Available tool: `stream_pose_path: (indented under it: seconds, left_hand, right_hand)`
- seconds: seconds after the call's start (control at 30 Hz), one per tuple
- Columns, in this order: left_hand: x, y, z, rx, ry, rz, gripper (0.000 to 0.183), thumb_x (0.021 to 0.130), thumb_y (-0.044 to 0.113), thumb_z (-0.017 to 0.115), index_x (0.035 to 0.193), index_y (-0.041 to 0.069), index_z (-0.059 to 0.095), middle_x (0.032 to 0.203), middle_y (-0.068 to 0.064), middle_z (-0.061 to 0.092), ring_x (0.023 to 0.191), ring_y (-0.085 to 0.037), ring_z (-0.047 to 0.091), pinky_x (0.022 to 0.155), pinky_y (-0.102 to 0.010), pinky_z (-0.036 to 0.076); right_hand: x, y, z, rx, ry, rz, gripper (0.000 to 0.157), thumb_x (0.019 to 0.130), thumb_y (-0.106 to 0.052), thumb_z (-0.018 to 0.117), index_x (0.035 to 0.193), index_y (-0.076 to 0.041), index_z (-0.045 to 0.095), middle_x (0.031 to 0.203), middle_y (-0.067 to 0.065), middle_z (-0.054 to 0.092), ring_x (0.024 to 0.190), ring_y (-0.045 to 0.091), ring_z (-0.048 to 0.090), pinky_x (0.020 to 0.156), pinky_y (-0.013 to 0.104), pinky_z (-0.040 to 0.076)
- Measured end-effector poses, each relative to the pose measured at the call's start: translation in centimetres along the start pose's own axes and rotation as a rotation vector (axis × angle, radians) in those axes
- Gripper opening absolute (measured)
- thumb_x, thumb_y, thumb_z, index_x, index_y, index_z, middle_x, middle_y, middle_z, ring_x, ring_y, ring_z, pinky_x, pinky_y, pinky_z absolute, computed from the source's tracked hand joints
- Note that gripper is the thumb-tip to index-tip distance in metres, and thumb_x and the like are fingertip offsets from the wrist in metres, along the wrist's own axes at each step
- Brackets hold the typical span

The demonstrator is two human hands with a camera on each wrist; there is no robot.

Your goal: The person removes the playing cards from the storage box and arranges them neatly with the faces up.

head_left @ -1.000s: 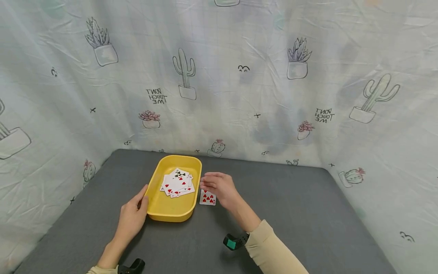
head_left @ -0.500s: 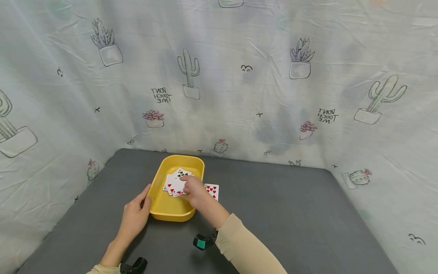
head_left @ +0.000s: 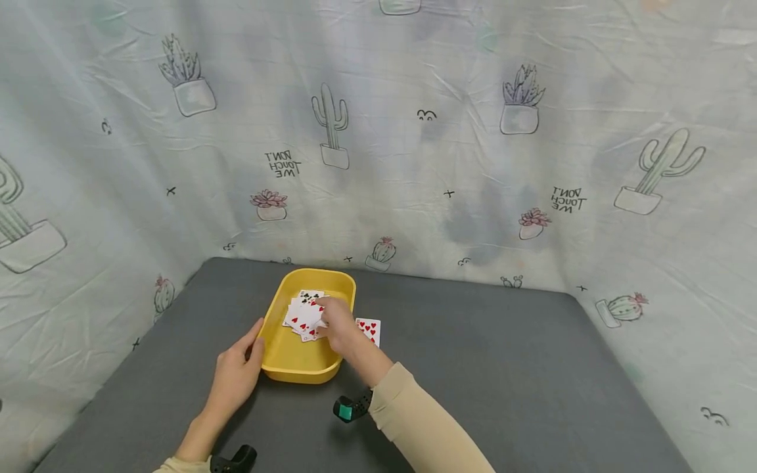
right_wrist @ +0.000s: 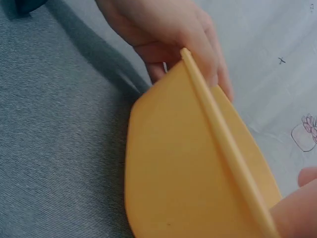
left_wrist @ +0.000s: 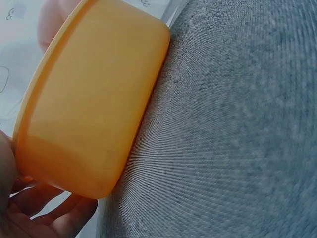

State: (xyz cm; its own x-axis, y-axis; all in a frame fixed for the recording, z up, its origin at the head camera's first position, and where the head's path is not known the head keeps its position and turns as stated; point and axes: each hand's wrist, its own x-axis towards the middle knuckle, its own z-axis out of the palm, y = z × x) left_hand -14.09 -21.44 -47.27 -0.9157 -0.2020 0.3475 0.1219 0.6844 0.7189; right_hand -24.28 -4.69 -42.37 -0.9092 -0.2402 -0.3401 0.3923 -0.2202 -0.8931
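A yellow tray [head_left: 292, 361] stands on the grey table with a loose pile of playing cards [head_left: 303, 316] inside, hearts and clubs faces up. My left hand [head_left: 233, 378] grips the tray's left side; in the left wrist view that hand [left_wrist: 42, 213] has its fingers against the outer wall. Over the tray's right rim reaches my right hand [head_left: 340, 328], its curled fingers pinching the right edge of the pile. The tray wall [right_wrist: 168, 163] hides the cards in the right wrist view. One hearts card [head_left: 369, 330] lies face up right beside the tray, partly behind my right wrist.
Behind and around the grey table [head_left: 473, 368] hangs a pale curtain [head_left: 390, 164] printed with cacti. Black straps [head_left: 351, 407] with camera mounts sit at both wrists, low over the table.
My right hand has moved from above the hearts card on the table, left into the tray onto the pile. The clubs card there has turned straighter. My left hand keeps its hold.
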Motion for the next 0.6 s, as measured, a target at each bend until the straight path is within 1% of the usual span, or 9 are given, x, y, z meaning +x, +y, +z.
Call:
stream_pose_path:
  seconds: [0.03,0.07,0.1,0.13,0.23,0.4,0.6]
  left_hand:
    - [0.0,0.0,0.0,-0.001,-0.001,-0.002,0.044,0.096,0.03,0.04,0.137,0.015,0.037,0.129,-0.014,0.045,0.114,-0.03,0.044,0.087,-0.05,0.038]
    - [-0.1,0.1,0.0,-0.003,-0.002,-0.004,0.044,0.096,0.03,0.041,0.137,0.016,0.037,0.13,-0.014,0.045,0.115,-0.03,0.044,0.087,-0.05,0.038]
    - [-0.1,0.1,-0.1,-0.004,-0.002,-0.005,0.044,0.096,0.03,0.041,0.137,0.016,0.037,0.129,-0.014,0.045,0.114,-0.03,0.044,0.087,-0.05,0.038]
    - [-0.1,0.1,-0.1,-0.002,-0.002,-0.006,0.044,0.096,0.03,0.041,0.137,0.016,0.037,0.129,-0.014,0.045,0.114,-0.03,0.044,0.087,-0.05,0.038]
    - [-0.1,0.3,-0.2,0.002,0.0,-0.01,0.044,0.096,0.03,0.041,0.137,0.017,0.038,0.129,-0.014,0.045,0.114,-0.03,0.045,0.087,-0.05,0.038]
    - [0.1,0.9,-0.3,0.016,-0.001,-0.026,0.044,0.096,0.03,0.04,0.138,0.016,0.037,0.129,-0.014,0.045,0.115,-0.031,0.044,0.087,-0.051,0.037]
    - [0.1,1.3,-0.3,0.02,0.0,-0.029,0.043,0.095,0.028,0.042,0.137,0.015,0.039,0.129,-0.014,0.046,0.114,-0.03,0.045,0.087,-0.051,0.037]
  right_hand:
    - [0.1,0.1,0.0,-0.005,0.011,-0.008,0.037,0.089,-0.007,0.046,0.126,0.002,0.047,0.124,0.014,0.038,0.116,0.03,0.034,0.095,0.052,0.027]
    - [0.1,0.1,0.0,-0.005,0.024,-0.015,0.038,0.089,-0.009,0.047,0.126,0.001,0.047,0.135,0.013,0.029,0.124,0.032,0.025,0.096,0.053,0.027]
    - [0.2,0.2,0.1,-0.004,0.035,-0.017,0.038,0.09,-0.013,0.049,0.125,0.0,0.046,0.138,0.014,0.026,0.126,0.033,0.023,0.096,0.052,0.026]
    - [0.3,0.2,0.1,-0.009,0.043,-0.023,0.037,0.09,-0.013,0.048,0.125,-0.001,0.047,0.139,0.013,0.026,0.126,0.033,0.023,0.096,0.052,0.026]
    - [0.6,0.1,0.1,0.037,0.048,-0.016,0.038,0.09,-0.015,0.049,0.124,-0.002,0.048,0.14,0.015,0.023,0.127,0.033,0.022,0.097,0.051,0.026]
    - [1.1,-0.5,0.1,0.107,0.032,0.021,0.039,0.089,-0.017,0.052,0.124,-0.001,0.05,0.139,0.023,0.023,0.126,0.038,0.023,0.095,0.05,0.029]
    - [1.4,-0.6,-0.1,0.112,0.028,0.04,0.037,0.087,-0.015,0.054,0.12,0.0,0.052,0.138,0.024,0.025,0.125,0.038,0.025,0.094,0.05,0.03]
